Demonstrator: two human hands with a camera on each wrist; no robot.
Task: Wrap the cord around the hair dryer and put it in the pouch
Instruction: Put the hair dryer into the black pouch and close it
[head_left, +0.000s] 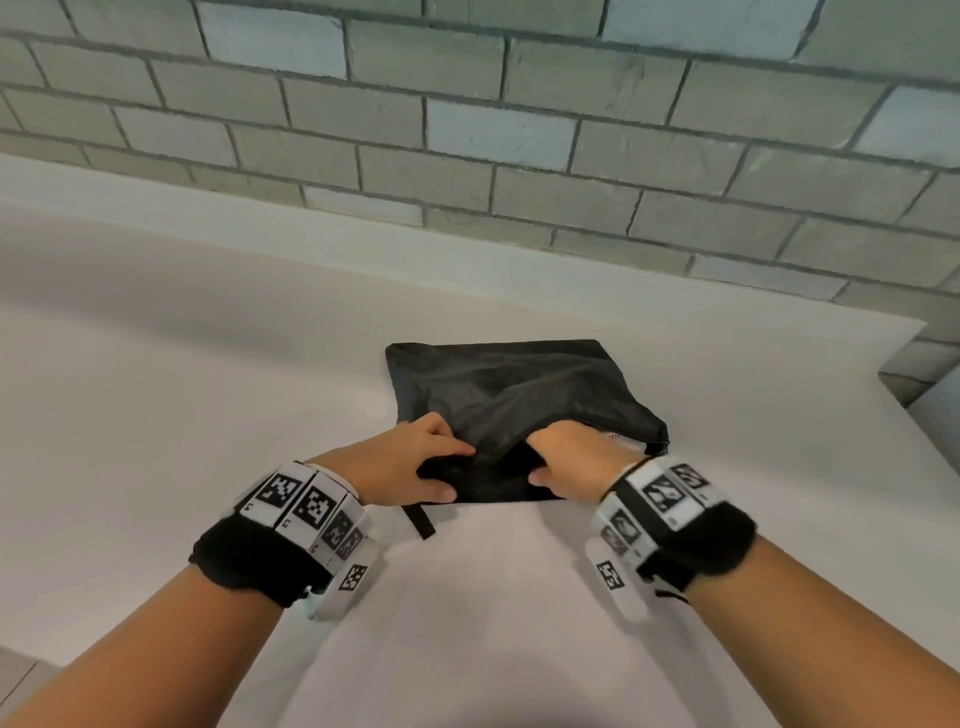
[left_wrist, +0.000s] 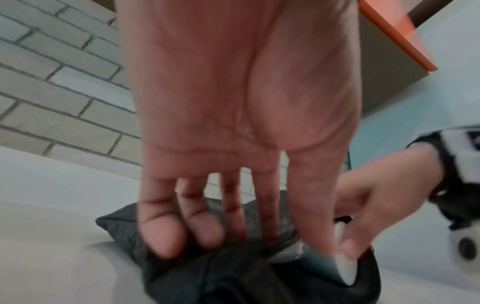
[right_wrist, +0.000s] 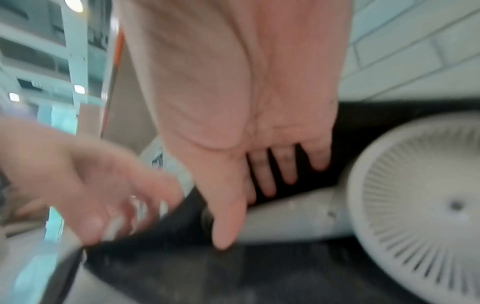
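A black pouch (head_left: 509, 384) lies on the white counter (head_left: 208, 364) with its mouth facing me. My left hand (head_left: 452, 467) pinches the mouth's near left edge, thumb below and fingers on top of the fabric (left_wrist: 207, 277). My right hand (head_left: 561, 452) reaches into the mouth with straight fingers (right_wrist: 285, 172). The white hair dryer sits inside the pouch. In the right wrist view its round grille (right_wrist: 428, 205) and handle (right_wrist: 291, 214) lie just under my fingers. From the head view only a white sliver (head_left: 621, 440) shows. The cord is hidden.
A grey brick-tile wall (head_left: 467, 130) runs behind the counter. The counter ends in a corner at the right (head_left: 904, 332). A short black strap (head_left: 422, 519) of the pouch trails toward me.
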